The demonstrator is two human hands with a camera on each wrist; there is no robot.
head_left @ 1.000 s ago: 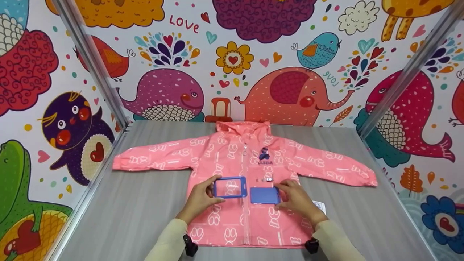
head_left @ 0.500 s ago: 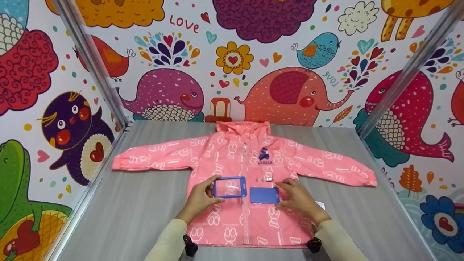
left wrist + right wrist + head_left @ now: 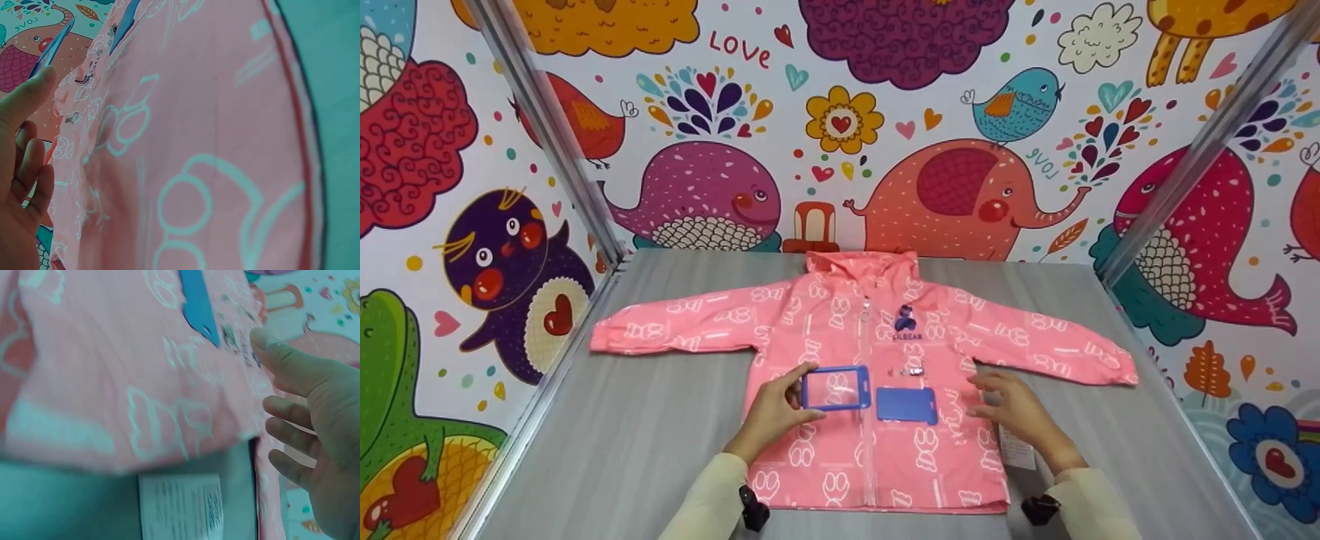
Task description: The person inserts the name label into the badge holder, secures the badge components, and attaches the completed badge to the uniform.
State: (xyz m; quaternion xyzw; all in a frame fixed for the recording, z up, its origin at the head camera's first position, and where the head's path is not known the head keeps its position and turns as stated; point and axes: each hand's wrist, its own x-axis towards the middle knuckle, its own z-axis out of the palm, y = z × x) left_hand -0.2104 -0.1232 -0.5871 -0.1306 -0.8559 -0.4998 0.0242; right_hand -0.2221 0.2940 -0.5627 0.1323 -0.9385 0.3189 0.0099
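Note:
My left hand pinches a blue rectangular frame with a clear window, like a badge holder's cover, over a pink child's jacket. In the left wrist view the frame shows nearly edge-on beyond the thumb. A flat blue panel, apparently the holder's other half, lies on the jacket right of the zipper. Small metal clip pieces lie just above it. To the panel's right my right hand hovers with relaxed fingers, holding nothing; the right wrist view shows the fingers spread apart.
Both jacket sleeves stretch out sideways across the grey table. A white printed label sticks out by the jacket's right side. Metal posts and a cartoon-patterned wall bound the table.
My right hand has let go of the blue panel and moved right, uncovering more of the jacket and the white label. The left hand and the frame stay in place.

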